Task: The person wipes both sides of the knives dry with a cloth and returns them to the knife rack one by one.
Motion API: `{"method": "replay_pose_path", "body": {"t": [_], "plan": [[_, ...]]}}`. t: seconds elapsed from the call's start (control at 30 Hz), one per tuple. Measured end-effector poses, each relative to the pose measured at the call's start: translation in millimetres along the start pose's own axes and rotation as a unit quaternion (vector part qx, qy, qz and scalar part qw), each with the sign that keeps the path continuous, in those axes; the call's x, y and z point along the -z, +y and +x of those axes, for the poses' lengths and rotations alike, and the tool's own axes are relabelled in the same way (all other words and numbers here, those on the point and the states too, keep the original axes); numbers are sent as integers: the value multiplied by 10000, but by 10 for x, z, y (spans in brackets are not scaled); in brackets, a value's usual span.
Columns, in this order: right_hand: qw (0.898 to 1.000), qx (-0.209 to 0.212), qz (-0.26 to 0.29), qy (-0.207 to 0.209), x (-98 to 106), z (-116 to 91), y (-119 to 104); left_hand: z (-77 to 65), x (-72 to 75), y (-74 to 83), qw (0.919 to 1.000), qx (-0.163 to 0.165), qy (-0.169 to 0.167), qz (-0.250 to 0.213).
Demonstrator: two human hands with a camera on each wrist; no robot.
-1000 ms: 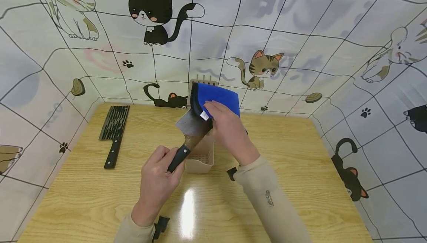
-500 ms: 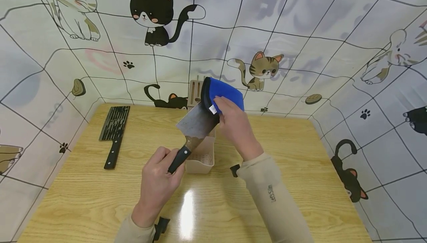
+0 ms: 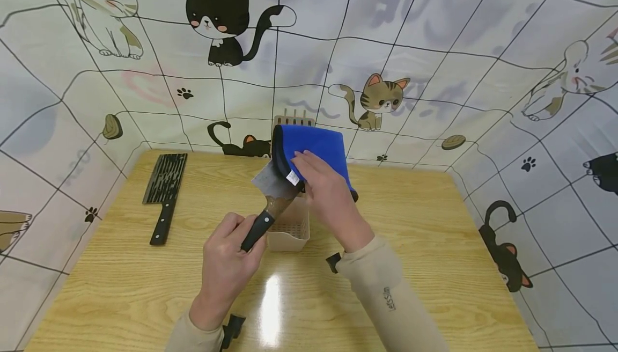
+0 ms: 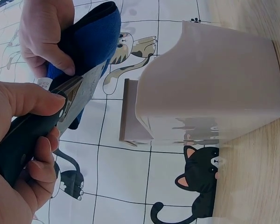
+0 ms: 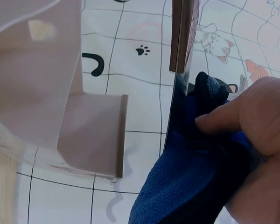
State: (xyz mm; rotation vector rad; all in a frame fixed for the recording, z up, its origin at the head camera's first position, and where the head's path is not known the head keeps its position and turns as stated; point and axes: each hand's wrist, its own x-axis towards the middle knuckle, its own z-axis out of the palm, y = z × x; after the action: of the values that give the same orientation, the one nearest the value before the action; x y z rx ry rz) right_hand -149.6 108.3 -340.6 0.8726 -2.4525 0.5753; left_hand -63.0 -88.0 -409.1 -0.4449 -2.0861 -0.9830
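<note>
In the head view my left hand [image 3: 228, 266] grips the black handle of a cleaver [image 3: 272, 181], its blade pointing up and away to the right. My right hand [image 3: 333, 199] holds a blue cloth [image 3: 316, 145] with a dark edge and white tag, folded over the blade. The cloth hides most of the blade; a grey corner shows on the left. In the left wrist view, fingers and thumb wrap the handle [image 4: 25, 140]. From the right wrist, the thumb presses the cloth [image 5: 177, 182] against the metal.
Behind and below the cleaver stands a beige knife holder [image 3: 289, 242] with a perforated front compartment and a slotted back part. A second cleaver [image 3: 165, 196] with a black-streaked blade lies on the wooden table [image 3: 410, 223] at left. Cat-patterned sheeting surrounds the table.
The right hand and cloth slid up and right along the blade, baring more of it, then came back down and left toward the handle. The left hand has stayed nearly still.
</note>
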Motion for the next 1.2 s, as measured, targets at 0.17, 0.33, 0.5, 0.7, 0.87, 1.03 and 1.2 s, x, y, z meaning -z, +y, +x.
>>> {"method": "replay_pose_path", "body": {"t": [0.17,0.33,0.5,0.7,0.87,1.03,1.2], "plan": [[9998,110,121,-111,-6,-36,-95,7,13,6,9999,43,-82,59],[9991,272,223,-220,-16,-63,-168,8,9,7,10000,38,-18,12],[9979,500,295,-288,-25,-94,-226,6,15,2,9999,143,-55,-26],[9945,848,475,-393,-41,-129,-283,5,23,-6,9999,112,-81,100],[9925,972,567,-482,-31,-153,-299,8,25,-12,9999,65,-53,81],[9934,870,579,-477,-30,-166,-281,14,21,-19,9998,100,-157,104],[9963,579,523,-366,-44,-158,-244,10,9,-31,9998,78,-154,108]]}}
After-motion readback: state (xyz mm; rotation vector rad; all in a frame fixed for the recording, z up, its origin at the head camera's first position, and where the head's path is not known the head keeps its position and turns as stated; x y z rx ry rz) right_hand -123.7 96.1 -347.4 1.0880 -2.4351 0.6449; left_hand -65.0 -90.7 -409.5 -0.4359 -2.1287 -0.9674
